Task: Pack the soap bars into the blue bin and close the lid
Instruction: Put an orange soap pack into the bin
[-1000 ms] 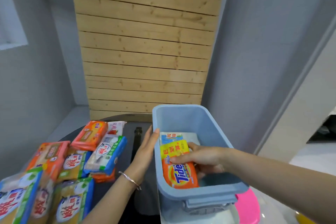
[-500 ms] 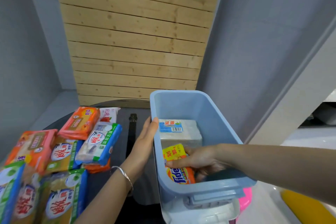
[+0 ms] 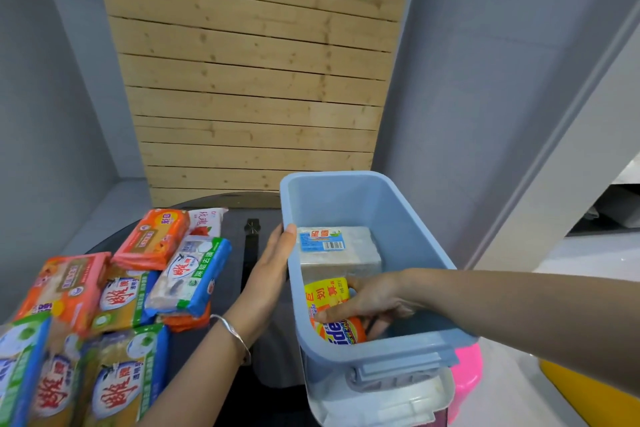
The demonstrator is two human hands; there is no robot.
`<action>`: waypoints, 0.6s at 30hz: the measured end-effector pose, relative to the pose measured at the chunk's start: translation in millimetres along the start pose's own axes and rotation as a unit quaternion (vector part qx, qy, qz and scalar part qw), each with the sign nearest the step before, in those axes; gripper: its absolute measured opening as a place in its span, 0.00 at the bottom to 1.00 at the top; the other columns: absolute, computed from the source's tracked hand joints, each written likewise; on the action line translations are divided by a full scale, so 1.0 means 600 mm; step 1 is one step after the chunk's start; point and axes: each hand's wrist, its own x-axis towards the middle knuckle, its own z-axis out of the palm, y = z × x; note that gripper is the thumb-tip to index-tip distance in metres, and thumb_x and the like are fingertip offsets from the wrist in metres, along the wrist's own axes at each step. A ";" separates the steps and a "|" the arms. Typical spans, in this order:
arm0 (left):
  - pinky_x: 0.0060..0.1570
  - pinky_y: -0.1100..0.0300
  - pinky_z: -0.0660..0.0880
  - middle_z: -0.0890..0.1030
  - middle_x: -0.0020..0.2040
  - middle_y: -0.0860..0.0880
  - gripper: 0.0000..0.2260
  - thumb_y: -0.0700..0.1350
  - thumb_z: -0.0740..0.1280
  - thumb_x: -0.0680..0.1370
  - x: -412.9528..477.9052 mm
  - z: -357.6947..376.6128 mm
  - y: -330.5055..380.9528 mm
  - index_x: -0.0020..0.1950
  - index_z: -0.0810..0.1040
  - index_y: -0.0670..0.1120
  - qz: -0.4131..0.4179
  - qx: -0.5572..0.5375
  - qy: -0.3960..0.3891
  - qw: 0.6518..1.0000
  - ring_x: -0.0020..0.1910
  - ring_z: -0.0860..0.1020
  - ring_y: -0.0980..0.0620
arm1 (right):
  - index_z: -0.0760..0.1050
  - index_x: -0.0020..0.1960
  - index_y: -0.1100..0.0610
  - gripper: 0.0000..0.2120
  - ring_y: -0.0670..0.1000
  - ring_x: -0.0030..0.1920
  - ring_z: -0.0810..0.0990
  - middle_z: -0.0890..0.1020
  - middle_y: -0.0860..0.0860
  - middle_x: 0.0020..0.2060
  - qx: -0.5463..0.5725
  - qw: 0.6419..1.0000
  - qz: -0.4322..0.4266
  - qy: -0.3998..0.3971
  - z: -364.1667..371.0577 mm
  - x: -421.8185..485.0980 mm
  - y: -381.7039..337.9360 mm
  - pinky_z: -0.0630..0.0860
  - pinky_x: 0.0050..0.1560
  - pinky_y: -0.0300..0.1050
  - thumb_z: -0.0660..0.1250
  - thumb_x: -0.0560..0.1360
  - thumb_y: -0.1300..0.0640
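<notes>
The open blue bin (image 3: 408, 218) stands at centre right. Inside it, my right hand (image 3: 372, 305) grips an orange-and-yellow Tide soap bar (image 3: 332, 314) low against the near left wall. A pale wrapped soap bar (image 3: 337, 253) with a blue label lies on the bin floor behind it. My left hand (image 3: 272, 274) presses flat, fingers straight, against the outside of the bin's left wall. A pile of several wrapped soap bars (image 3: 114, 291) in orange, blue and green wrappers lies on the dark table at the left.
The bin rests on a white lid or tray (image 3: 388, 399) at the table's near right edge. A pink object (image 3: 467, 371) and a yellow object (image 3: 588, 392) sit lower right. A black strap-like item (image 3: 251, 246) lies between pile and bin. A wooden slat wall stands behind.
My right hand has lowered the Tide bar deeper into the bin. The camera has tipped down a little. My left hand stays on the bin's wall.
</notes>
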 end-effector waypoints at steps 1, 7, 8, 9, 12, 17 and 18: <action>0.61 0.50 0.74 0.83 0.54 0.51 0.18 0.58 0.55 0.77 -0.001 0.000 0.002 0.65 0.71 0.54 0.002 0.004 0.003 1.000 0.54 0.81 0.52 | 0.72 0.59 0.51 0.17 0.52 0.49 0.79 0.78 0.59 0.64 0.000 1.000 0.001 0.001 -0.001 -0.001 -0.001 0.76 0.58 0.49 0.67 0.74 0.45; 0.66 0.47 0.69 0.79 0.62 0.51 0.22 0.59 0.58 0.77 -0.009 -0.003 0.016 0.69 0.68 0.54 -0.009 0.049 0.018 0.999 0.60 0.77 0.51 | 0.69 0.70 0.58 0.27 0.50 0.40 0.79 0.77 0.60 0.65 -0.024 0.999 0.013 0.029 -0.010 -0.014 -0.011 0.80 0.44 0.44 0.63 0.77 0.44; 0.67 0.48 0.69 0.78 0.63 0.51 0.23 0.59 0.58 0.77 -0.011 -0.005 0.021 0.70 0.67 0.53 -0.011 0.062 0.024 0.998 0.61 0.76 0.52 | 0.69 0.69 0.58 0.26 0.52 0.42 0.80 0.78 0.59 0.63 -0.029 0.998 0.002 0.048 -0.013 -0.022 -0.014 0.79 0.42 0.43 0.62 0.77 0.43; 0.67 0.50 0.69 0.76 0.65 0.52 0.24 0.58 0.59 0.76 -0.013 -0.006 0.027 0.71 0.65 0.52 -0.012 0.076 0.034 0.996 0.62 0.75 0.53 | 0.69 0.68 0.57 0.25 0.52 0.43 0.80 0.79 0.58 0.61 -0.029 0.997 -0.015 0.074 -0.018 -0.033 -0.016 0.79 0.41 0.42 0.63 0.76 0.43; 0.64 0.56 0.68 0.72 0.66 0.53 0.27 0.54 0.62 0.77 -0.029 -0.014 0.046 0.73 0.62 0.48 -0.017 0.113 0.063 0.992 0.64 0.72 0.53 | 0.70 0.61 0.56 0.20 0.50 0.44 0.79 0.79 0.53 0.50 0.051 0.986 -0.085 0.131 -0.032 -0.074 -0.022 0.79 0.46 0.44 0.63 0.76 0.44; 0.63 0.57 0.69 0.72 0.68 0.48 0.23 0.51 0.62 0.77 -0.077 -0.061 0.082 0.71 0.65 0.48 0.001 0.140 0.089 0.986 0.62 0.73 0.52 | 0.73 0.60 0.55 0.18 0.51 0.52 0.82 0.79 0.53 0.57 0.157 0.956 -0.215 0.126 -0.022 -0.129 -0.063 0.80 0.55 0.46 0.65 0.75 0.45; 0.63 0.57 0.69 0.73 0.67 0.49 0.23 0.52 0.62 0.77 -0.091 -0.077 0.091 0.71 0.66 0.48 0.009 0.153 0.096 0.984 0.62 0.73 0.53 | 0.74 0.59 0.54 0.17 0.51 0.51 0.83 0.80 0.52 0.56 0.168 0.950 -0.235 0.117 -0.011 -0.136 -0.078 0.80 0.54 0.46 0.66 0.75 0.46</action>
